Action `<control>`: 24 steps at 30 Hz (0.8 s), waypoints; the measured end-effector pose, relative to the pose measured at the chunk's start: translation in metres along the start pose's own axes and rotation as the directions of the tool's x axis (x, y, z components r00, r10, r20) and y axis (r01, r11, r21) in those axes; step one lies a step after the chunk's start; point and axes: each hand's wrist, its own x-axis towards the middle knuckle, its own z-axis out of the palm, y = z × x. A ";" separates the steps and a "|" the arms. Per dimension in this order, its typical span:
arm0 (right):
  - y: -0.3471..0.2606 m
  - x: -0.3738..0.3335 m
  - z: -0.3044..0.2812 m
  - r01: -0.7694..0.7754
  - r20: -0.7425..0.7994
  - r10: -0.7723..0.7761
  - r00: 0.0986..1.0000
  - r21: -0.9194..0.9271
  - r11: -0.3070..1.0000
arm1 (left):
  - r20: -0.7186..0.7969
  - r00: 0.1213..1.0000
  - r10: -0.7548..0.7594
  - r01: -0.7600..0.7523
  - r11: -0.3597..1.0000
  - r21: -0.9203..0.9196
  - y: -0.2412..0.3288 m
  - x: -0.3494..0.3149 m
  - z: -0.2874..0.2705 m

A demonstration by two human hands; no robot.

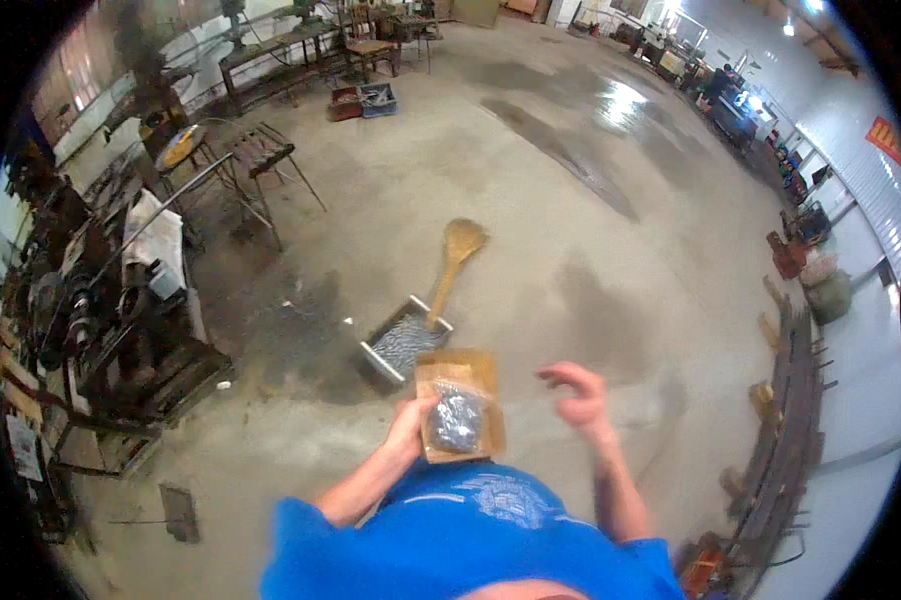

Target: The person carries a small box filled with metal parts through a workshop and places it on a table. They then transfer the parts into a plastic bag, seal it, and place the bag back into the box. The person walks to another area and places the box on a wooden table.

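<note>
My left hand (408, 425) grips the left side of an open brown cardboard box (497, 405), held close in front of my blue shirt. A clear plastic bag (456, 415) lies in it, with dark, shiny small pieces showing through; their kind is too blurred to make out. My right hand (578, 398) hangs in the air to the right of the box, apart from it. Its fingers are loosely bent and hold nothing. Beyond the box, a metal bin (402, 345) of small grey metal pieces stands on the floor. A tan broom-like tool (455, 265) with a fan-shaped head reaches away from its far edge.
Machinery and a workbench (155, 235) line the left, with a metal stool (262, 150) near them. A red crate and a blue crate (378, 99) sit farther off. Long dark bars (785, 420) lie along the right wall. Dark wet patches (595, 310) mark the concrete floor.
</note>
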 end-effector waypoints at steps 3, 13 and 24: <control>-0.005 0.085 -0.008 0.283 0.087 -0.269 0.959 -0.275 0.919 | 0.016 0.997 -0.079 0.079 0.997 0.026 0.034 0.072 0.085; 0.138 0.338 -0.131 0.208 0.293 -0.034 0.956 -0.588 0.782 | -0.020 1.000 -0.003 0.005 0.991 0.130 0.107 0.342 0.219; 0.291 0.678 -0.249 0.184 0.677 0.246 0.694 -0.497 0.848 | -0.134 0.989 0.056 -0.066 0.996 -0.066 0.224 0.590 0.371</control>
